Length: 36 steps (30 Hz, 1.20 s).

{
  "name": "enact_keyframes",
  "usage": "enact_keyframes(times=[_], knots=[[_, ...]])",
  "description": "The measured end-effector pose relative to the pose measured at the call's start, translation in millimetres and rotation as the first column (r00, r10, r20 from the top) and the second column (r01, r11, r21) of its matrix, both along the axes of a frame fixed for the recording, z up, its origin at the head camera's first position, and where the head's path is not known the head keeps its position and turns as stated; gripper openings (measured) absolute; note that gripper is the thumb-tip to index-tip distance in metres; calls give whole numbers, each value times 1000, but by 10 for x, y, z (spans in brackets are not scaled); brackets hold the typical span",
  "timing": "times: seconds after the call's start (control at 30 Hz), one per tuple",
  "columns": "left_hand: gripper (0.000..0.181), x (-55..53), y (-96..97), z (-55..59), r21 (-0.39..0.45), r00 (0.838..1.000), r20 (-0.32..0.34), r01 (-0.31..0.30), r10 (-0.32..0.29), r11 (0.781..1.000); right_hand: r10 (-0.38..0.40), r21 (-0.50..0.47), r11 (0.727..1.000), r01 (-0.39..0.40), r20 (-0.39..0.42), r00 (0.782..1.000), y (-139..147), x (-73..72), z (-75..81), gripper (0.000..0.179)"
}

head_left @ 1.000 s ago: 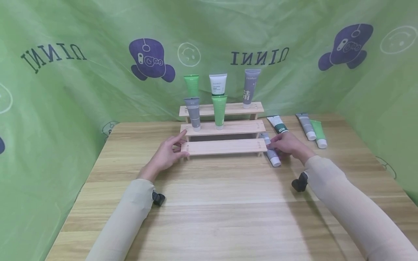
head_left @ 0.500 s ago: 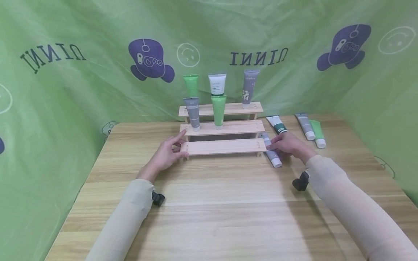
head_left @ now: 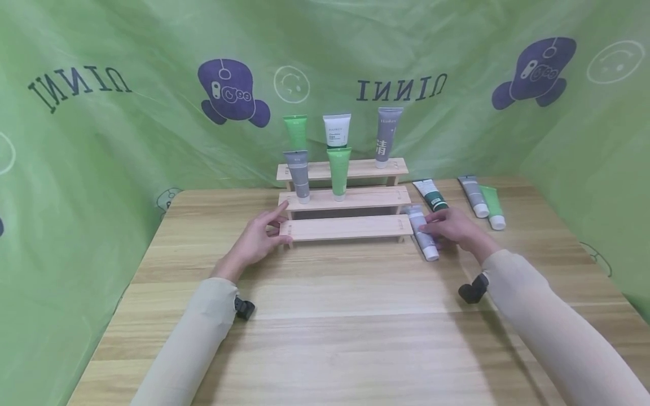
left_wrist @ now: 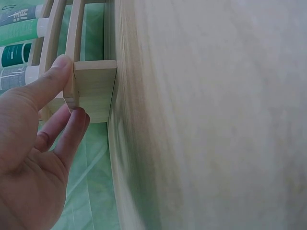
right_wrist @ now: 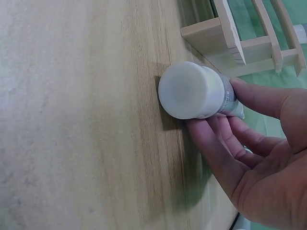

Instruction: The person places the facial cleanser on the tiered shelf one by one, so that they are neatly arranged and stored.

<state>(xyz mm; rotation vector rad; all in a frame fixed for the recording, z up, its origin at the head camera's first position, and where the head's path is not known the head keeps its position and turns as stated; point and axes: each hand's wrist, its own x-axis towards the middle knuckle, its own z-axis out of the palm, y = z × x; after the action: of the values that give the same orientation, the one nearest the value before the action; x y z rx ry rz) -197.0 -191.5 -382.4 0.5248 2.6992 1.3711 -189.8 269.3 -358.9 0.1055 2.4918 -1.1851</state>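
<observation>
A three-step wooden display rack (head_left: 345, 228) stands at the back of the table. My left hand (head_left: 255, 239) holds the left end of its lowest step, thumb on top and fingers below, as the left wrist view shows. To the right of the rack, a grey-blue squeeze tube (head_left: 417, 220) lies with its white cap (right_wrist: 184, 91) toward me. My right hand (head_left: 454, 228) grips this tube between thumb and fingers. On the middle step stand a grey tube (head_left: 299, 176) and a green tube (head_left: 339, 173); the top step bears green, white and purple-grey (head_left: 388, 135) tubes, caps down.
Behind my right hand lies a white and dark-green tube (head_left: 431, 195). Farther right, a grey tube (head_left: 473, 196) and a green tube (head_left: 492, 207) lie side by side. A green printed cloth (head_left: 325, 56) encloses the table at the back and sides.
My right hand has shifted slightly right, away from the rack's end, and more of the grey-blue tube shows. The left hand keeps its hold on the rack.
</observation>
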Motion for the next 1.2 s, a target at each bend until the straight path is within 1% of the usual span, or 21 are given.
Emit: enact_keyframes(times=[0.23,0.4,0.6,0.87,1.0,1.2], knots=[[94,-9,1,-14,3,1000,-2,1,-1,1000,-29,-46,999,28,-15,999,77,49,-26,62],[94,-8,1,-20,0,1000,-8,7,-7,1000,-73,-69,995,72,-21,997,116,102,-28,64],[94,-11,-4,-21,-1,1000,-9,3,-3,1000,-101,-151,984,97,-24,995,166,155,-33,69],[94,-11,-3,-25,-8,1000,-12,0,0,1000,-119,-212,971,106,-49,992,168,257,-28,64],[94,-11,-3,-28,-5,1000,-15,-1,1,1000,-126,-247,963,103,-79,989,160,316,-29,61],[94,3,2,-16,-1,1000,-9,-2,2,1000,-131,-283,955,92,-121,984,139,402,15,58]])
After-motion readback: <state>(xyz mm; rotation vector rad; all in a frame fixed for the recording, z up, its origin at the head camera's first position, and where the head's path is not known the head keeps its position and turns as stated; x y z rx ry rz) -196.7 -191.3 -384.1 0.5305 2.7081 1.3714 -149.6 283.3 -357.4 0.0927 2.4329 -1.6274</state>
